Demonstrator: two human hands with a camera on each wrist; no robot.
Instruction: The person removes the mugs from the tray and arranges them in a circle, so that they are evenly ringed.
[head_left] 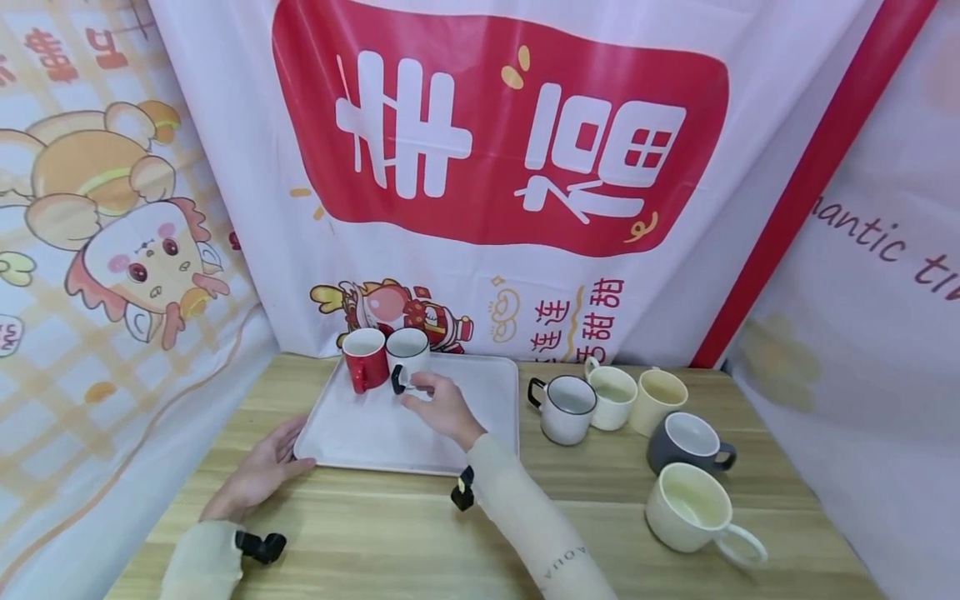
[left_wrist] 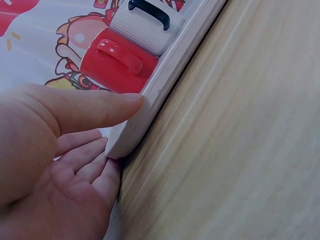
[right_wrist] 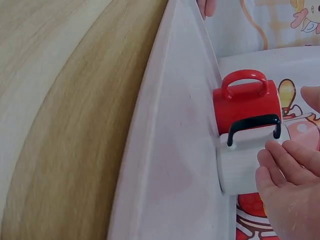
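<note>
On the white tray [head_left: 450,425], a red mug [head_left: 365,358] and a white mug with a black rim and black handle [head_left: 408,346] stand side by side at the back left. Fingers of my right hand [head_left: 442,408] are extended close beside the white mug, just by its handle; the right wrist view has the thumb apart from the other fingers and nothing gripped. At the tray's front left corner is my left hand [head_left: 262,467]. Its thumb [left_wrist: 100,107] reaches to the tray's rim, and the straight fingers lie against the corner's outer side.
Right of the tray stand a second black-handled white mug [head_left: 567,410], a pale mug [head_left: 611,396], a cream mug [head_left: 657,402], a dark grey mug [head_left: 686,442] and a larger pale yellow mug [head_left: 686,508]. The wooden table [head_left: 360,533] meets a printed curtain [head_left: 495,192] behind.
</note>
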